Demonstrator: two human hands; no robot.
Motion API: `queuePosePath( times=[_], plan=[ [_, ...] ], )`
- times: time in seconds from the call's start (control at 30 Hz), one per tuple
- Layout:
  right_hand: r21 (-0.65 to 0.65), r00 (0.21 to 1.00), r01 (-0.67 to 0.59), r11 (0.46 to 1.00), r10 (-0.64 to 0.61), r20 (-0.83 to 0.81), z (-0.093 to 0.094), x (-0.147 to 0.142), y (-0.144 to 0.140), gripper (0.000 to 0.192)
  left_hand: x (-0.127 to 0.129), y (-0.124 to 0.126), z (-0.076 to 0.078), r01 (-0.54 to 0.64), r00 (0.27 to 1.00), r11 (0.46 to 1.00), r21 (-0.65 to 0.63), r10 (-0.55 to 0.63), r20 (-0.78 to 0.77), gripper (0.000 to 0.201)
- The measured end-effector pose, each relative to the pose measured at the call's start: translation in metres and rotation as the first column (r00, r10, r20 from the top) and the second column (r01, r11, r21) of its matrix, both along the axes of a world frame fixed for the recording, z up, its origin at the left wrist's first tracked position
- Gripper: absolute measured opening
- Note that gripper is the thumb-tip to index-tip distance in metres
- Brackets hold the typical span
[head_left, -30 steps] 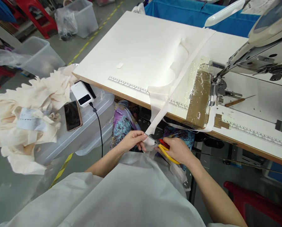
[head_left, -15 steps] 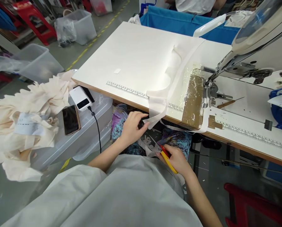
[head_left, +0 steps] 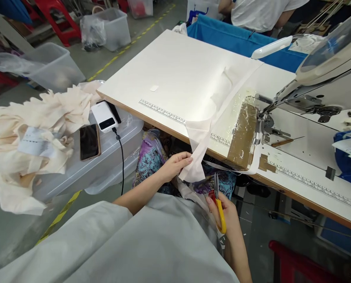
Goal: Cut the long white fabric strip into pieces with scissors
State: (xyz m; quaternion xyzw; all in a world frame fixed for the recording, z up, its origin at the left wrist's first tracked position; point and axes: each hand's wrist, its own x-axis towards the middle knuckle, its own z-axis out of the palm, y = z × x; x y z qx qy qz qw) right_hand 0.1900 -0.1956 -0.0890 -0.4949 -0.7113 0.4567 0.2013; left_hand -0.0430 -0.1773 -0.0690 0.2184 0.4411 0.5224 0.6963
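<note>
Since the earlier frame, the right hand [head_left: 227,210] has drawn the scissors [head_left: 218,200] back to 5 o'clock of the white strip [head_left: 197,157], fingers closed round the handles. Left hand [head_left: 175,165] pinches the strip's hanging end; the cut looks done, while the strip's upper part lies on the sewing table [head_left: 175,70].

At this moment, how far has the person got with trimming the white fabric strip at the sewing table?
Looks done: the fabric strip ends in a free edge, apart from the scissors. In hand: the left hand pinches that end below the table edge; the right hand holds the scissors, blades up. Left: the strip's far part lies on the table toward the sewing machine.
</note>
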Motion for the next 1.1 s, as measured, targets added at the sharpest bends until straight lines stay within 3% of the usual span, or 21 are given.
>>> queuePosePath(
  times=[0.33,0.77,1.1],
  plan=[
    [0.006,1.000,-0.018,1.000,0.018,-0.010,-0.007,-0.008,0.002,0.036,-0.004,-0.005,-0.001,-0.007,1.000,1.000,0.012,0.007,-0.002,0.047],
    [0.004,0.999,-0.034,0.999,0.034,-0.019,0.004,-0.017,0.002,0.040,-0.008,-0.006,-0.006,-0.017,1.000,1.000,0.007,0.017,-0.004,0.047],
    [-0.016,0.999,-0.033,0.999,0.032,-0.022,0.001,-0.016,-0.001,0.039,-0.013,-0.010,-0.013,-0.016,0.997,1.000,0.020,0.018,-0.078,0.045]
  ],
)
